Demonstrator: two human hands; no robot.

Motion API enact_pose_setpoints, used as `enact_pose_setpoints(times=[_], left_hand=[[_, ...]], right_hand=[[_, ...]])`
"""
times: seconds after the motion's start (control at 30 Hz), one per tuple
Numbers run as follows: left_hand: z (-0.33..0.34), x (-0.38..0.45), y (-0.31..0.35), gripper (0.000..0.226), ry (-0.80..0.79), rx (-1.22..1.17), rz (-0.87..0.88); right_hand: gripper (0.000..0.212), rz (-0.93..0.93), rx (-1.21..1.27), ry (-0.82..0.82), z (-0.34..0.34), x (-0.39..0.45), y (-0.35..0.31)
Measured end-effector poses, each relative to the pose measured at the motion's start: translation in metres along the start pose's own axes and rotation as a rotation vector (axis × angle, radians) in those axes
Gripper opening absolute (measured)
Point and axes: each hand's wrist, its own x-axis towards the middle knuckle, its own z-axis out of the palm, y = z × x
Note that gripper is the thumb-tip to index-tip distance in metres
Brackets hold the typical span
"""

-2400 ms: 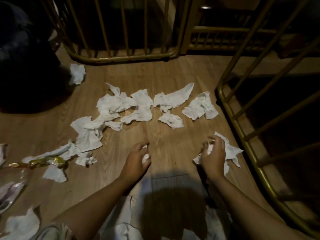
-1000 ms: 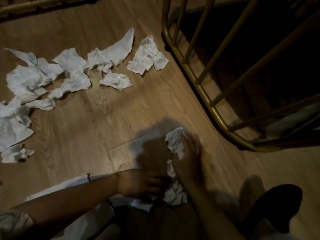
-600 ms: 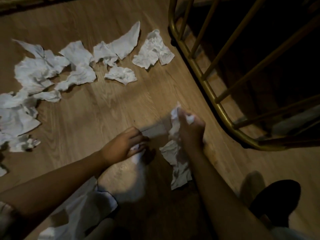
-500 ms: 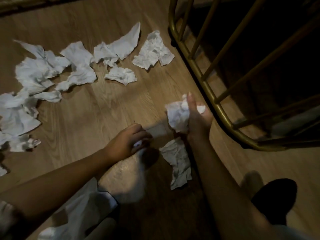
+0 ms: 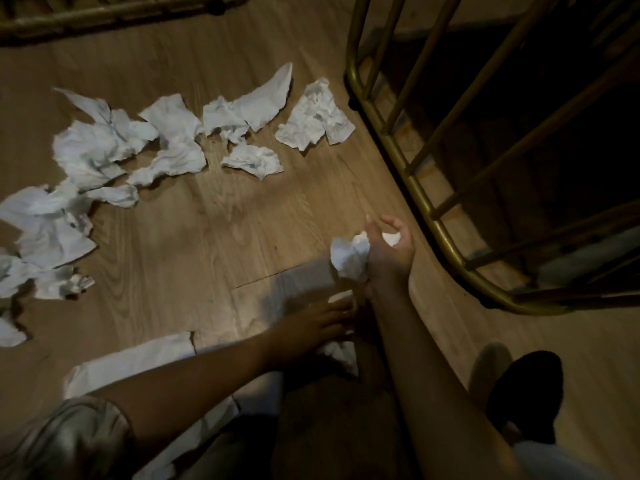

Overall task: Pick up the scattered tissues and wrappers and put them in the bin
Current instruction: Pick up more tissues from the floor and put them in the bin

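Note:
My right hand [image 5: 389, 251] is closed around a crumpled white tissue [image 5: 348, 258], held a little above the wooden floor near the brass railing. My left hand [image 5: 311, 329] reaches under my right forearm and lies on another crumpled tissue [image 5: 337, 351] on the floor, its fingers curled onto it. Several more white tissues lie scattered across the floor: one [image 5: 313, 121] close to the railing, one [image 5: 254, 161] in the middle, a cluster [image 5: 100, 147] at the left. No bin is in view.
A curved brass railing [image 5: 408, 174] runs along the right, with a dark drop behind it. Another rail [image 5: 104, 12] crosses the top left. White cloth [image 5: 138, 365] lies under my left arm. A dark slipper [image 5: 526, 393] sits at the lower right.
My right hand has lifted the bunched tissue off the floor and holds it higher near the railing. My left hand has moved right, under the right forearm, onto the tissue left lying there.

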Motion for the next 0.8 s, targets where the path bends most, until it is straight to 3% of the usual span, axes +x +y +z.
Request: enact_pose_setpoints(times=[0.07,0.13,0.23,0.3,0.37,0.5,0.6,0.7,0.8], left_hand=[[-0.014,-0.019,-0.015,0.033,0.085,0.087,-0.011],[-0.029,-0.038,-0.031,0.031,0.191,0.025,-0.056],[-0.059,-0.059,-0.051,0.027,0.358,-0.02,-0.259],[-0.079,-0.067,-0.058,0.024,0.563,-0.067,-0.443],[-0.1,-0.077,-0.061,0.01,0.694,-0.077,-0.568],[-0.143,-0.104,-0.066,0.008,0.908,-0.053,-0.788],[-0.168,-0.132,-0.066,0.029,1.091,-0.096,-0.953],[-0.194,-0.166,-0.067,0.017,1.241,-0.238,-1.104],[-0.22,-0.2,-0.065,0.025,1.365,-0.443,-1.13]], right_hand=[[0.031,0.034,0.017,-0.085,0.013,-0.01,-0.001],[0.034,0.034,0.01,-0.19,0.028,-0.021,-0.004],[0.029,-0.008,0.015,-0.368,0.054,-0.04,-0.013],[0.027,0.004,0.008,-0.49,0.073,-0.052,-0.02],[0.024,0.004,-0.025,-0.573,0.095,-0.064,-0.028],[0.02,-0.109,-0.128,-0.644,0.147,-0.096,-0.055],[0.021,-0.182,-0.181,-0.703,0.185,-0.131,-0.075],[0.038,-0.237,-0.185,-0.745,0.219,-0.17,-0.094],[0.051,-0.22,-0.086,-0.818,0.254,-0.211,-0.111]])
